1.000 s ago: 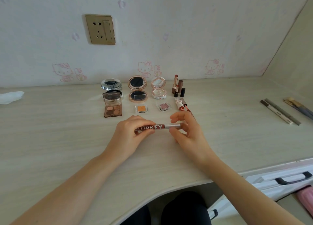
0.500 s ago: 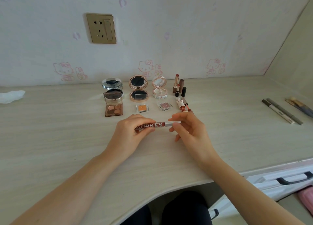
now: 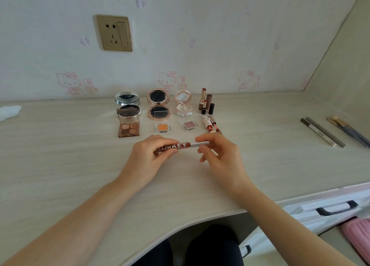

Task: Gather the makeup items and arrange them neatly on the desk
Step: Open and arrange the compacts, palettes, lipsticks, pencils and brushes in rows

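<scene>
In the head view, the left hand (image 3: pixel 149 157) grips the dark red body of a lip gloss tube (image 3: pixel 180 146), its fingers curled over the top and the thumb underneath. These cover the tube's left end, so only part of the white lettering on it can be read. The right hand (image 3: pixel 219 155) pinches the tube's silver cap (image 3: pixel 199 144) between fingertip and thumb, with the other fingers loosely bent below it. The tube lies level, just above the bench (image 3: pixel 60 155), near its middle.

Behind the hands stand three open compacts: a silver one (image 3: pixel 127 103), a rose-gold one (image 3: pixel 159 105) and a pale pink one (image 3: pixel 183 104). In front of them lie an open eyeshadow palette (image 3: pixel 128 125), a small orange pan (image 3: pixel 163 127) and a small pink pan (image 3: pixel 189 125). To the right stands a cluster of lipsticks (image 3: pixel 206 103), and below it lie slim lip tubes (image 3: pixel 210 123) whose lower ends are hidden by the right hand.

Far right, two pencils (image 3: pixel 322 132) lie side by side, next to some brushes (image 3: pixel 348 130) that the frame edge cuts off. A white tissue (image 3: pixel 9 111) at the left edge is also partly cut off.
</scene>
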A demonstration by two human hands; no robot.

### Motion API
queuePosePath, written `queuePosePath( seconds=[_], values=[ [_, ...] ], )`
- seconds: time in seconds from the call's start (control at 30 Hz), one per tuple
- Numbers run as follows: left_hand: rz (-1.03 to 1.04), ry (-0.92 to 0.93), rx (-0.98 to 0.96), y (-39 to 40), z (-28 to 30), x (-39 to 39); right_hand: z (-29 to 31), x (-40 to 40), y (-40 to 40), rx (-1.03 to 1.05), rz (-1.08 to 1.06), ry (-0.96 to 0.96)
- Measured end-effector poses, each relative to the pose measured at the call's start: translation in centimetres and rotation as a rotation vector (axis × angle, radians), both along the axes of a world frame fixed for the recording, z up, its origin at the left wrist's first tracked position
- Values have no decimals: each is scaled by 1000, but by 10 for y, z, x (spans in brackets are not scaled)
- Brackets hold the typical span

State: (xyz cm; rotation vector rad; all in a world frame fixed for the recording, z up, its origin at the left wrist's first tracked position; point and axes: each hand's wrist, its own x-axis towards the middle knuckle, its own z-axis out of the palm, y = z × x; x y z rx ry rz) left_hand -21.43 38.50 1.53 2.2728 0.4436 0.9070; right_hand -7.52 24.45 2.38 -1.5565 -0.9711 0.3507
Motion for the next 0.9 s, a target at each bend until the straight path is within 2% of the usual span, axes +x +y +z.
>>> queuePosePath(
  seconds=[0.13, 0.4, 0.6, 0.9],
  values=[
    [-32, 22, -21, -4, 1, 0, 8, 5, -9, 30, 24, -2],
    [-95, 30, -41, -15, 4, 2, 21, 24, -23, 60, 29, 221],
    [-157, 74, 30, -30, 7, 12, 32, 42, -32, 58, 33, 284],
    [-276, 183, 210, -67, 13, 44, 43, 85, -46, 19, -87, 324]
  ],
)
